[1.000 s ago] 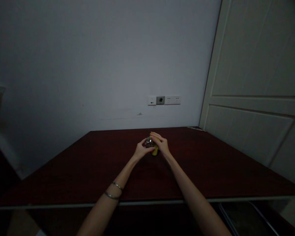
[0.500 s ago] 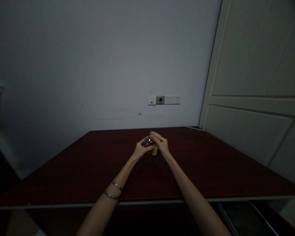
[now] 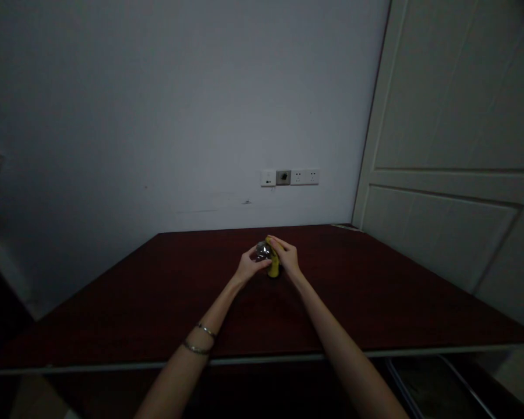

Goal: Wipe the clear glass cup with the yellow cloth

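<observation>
Near the far middle of the dark red table [image 3: 166,302], my two hands meet around a small shiny, rounded object [image 3: 263,251] that looks like clear glass. My left hand [image 3: 247,266] is closed around its left side, thumb toward the front. My right hand [image 3: 287,255] pinches a yellow cloth [image 3: 273,268] against the right side of the object. Part of the cloth shows above the fingers, and its lower end hangs down close to the tabletop. The exact kind of the shiny object is hard to make out in the dim light.
Behind the table rises a pale wall with a row of switches and sockets [image 3: 290,177]. A white panelled door [image 3: 445,174] stands along the right side. Below the table's front edge at right is a dark metal-rimmed item [image 3: 436,384].
The cloth has shifted slightly against the shiny object, and the right fingers have curled in a little. More of the shiny surface and of the yellow cloth shows. My left hand stays nearly still.
</observation>
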Available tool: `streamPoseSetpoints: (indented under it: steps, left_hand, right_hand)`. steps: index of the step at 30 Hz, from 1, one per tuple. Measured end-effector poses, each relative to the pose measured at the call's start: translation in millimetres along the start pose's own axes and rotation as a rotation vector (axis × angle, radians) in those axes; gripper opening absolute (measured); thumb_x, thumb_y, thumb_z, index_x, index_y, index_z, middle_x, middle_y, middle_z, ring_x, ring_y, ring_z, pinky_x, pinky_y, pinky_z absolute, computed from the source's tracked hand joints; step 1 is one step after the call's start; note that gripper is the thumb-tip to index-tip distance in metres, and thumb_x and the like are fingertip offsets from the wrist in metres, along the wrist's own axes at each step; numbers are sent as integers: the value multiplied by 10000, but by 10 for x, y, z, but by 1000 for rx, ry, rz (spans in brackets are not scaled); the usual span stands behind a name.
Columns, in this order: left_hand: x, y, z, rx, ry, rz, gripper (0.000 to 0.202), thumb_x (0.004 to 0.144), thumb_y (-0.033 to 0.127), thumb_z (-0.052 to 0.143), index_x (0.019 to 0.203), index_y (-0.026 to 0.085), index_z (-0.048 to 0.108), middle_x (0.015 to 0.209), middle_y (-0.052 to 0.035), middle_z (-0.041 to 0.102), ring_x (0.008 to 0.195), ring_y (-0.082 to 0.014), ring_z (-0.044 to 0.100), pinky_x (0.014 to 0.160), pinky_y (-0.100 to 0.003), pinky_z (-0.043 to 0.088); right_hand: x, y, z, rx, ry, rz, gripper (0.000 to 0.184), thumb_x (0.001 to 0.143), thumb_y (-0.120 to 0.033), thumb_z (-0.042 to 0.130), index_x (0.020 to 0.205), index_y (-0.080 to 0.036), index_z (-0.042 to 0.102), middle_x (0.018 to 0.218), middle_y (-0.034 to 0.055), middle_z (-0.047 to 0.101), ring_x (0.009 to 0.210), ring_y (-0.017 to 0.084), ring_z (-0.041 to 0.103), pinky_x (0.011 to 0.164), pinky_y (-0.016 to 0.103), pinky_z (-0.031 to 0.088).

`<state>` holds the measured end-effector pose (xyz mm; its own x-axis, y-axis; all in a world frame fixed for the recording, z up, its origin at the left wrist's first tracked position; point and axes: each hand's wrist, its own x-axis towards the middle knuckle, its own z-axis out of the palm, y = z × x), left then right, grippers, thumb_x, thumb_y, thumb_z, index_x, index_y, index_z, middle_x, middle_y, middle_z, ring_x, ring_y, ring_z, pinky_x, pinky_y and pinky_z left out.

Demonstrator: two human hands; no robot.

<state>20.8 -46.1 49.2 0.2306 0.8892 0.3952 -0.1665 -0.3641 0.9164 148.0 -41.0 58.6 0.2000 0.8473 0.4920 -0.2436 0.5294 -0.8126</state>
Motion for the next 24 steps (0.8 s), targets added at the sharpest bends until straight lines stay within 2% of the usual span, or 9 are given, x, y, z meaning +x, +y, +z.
streamPoseSetpoints:
  steps: [2,5,9,13,19,24]
  left_hand:
    - [5,8,-2,9,-9,2,581,529,236,755,1067,140,560,1003,-72,634,854,-170,598,771,-275,476]
    - [12,27,-18,17,11,-25,540,542,261,747,1034,125,569,958,-77,637,782,-159,604,681,-253,499]
    - [21,37,-74,-21,24,-114,508,586,355,711,1009,121,555,853,-64,630,584,-124,589,491,-235,498]
    - [45,30,-158,-17,10,-175,477,617,454,661,932,111,558,646,-11,589,424,-89,527,393,-210,454]
    - [73,30,-215,77,-32,-219,534,627,569,592,887,105,545,478,47,487,317,-58,428,311,-162,325]
    - [79,8,-230,122,-81,-193,543,666,610,515,868,107,536,444,55,454,309,-55,403,307,-156,294]
  right_hand:
    - [2,19,7,54,27,78,369,634,-396,652,920,-163,672,983,84,665,915,237,603,840,377,456]
    - [2,0,1,94,-35,100,401,658,-413,624,973,-167,650,1027,81,649,937,234,594,850,365,447]
    - [-12,-108,-49,5,-221,1,439,670,-395,617,1068,-208,602,1127,59,599,1052,231,533,931,361,382]
    - [-58,-175,-78,-164,-362,-126,606,600,-334,693,1171,-233,516,1220,62,523,1130,229,469,970,357,345]
    - [-108,-27,-36,-283,-325,-214,816,510,-282,754,1250,-239,414,1283,85,443,1178,225,417,1002,365,309]
    - [-82,-1,-23,-238,-303,-135,819,494,-285,758,1238,-216,424,1257,100,475,1138,229,463,980,372,346]
